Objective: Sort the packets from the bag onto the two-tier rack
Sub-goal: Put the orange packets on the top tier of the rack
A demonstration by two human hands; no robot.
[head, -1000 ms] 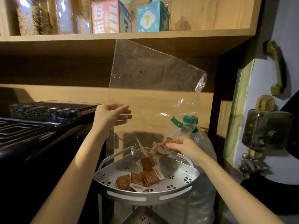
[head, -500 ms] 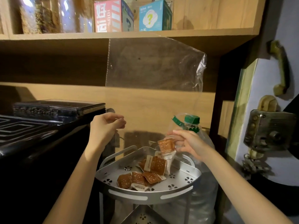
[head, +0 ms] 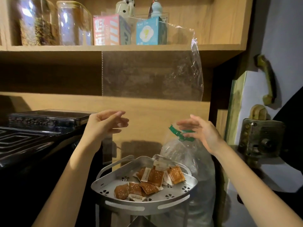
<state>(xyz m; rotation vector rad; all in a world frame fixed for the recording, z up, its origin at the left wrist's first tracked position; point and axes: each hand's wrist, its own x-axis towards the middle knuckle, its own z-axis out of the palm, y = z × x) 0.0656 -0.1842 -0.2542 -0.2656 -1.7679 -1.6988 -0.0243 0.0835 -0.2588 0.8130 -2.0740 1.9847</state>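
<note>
A clear plastic bag (head: 147, 76) stands up in the air in front of the wooden shelves, and it looks empty. My left hand (head: 105, 125) pinches its left edge at mid height. My right hand (head: 201, 131) is raised at the bag's right side with fingers spread and nothing in it. Below, several brown and white packets (head: 152, 176) lie in a loose pile on the top tier of the silver corner rack (head: 144, 206). Only a tip of the lower tier (head: 141, 222) shows at the bottom edge.
A large water bottle with a green cap (head: 178, 133) stands right behind the rack. A black appliance (head: 32, 136) fills the left side. Glass jars (head: 36, 22) and two boxes (head: 111, 30) sit on the upper shelf. A door with a lock (head: 260, 140) is at the right.
My right hand let go of a packet onto the top tier and rose empty to the bag's right side. The left hand lifted the bag higher.
</note>
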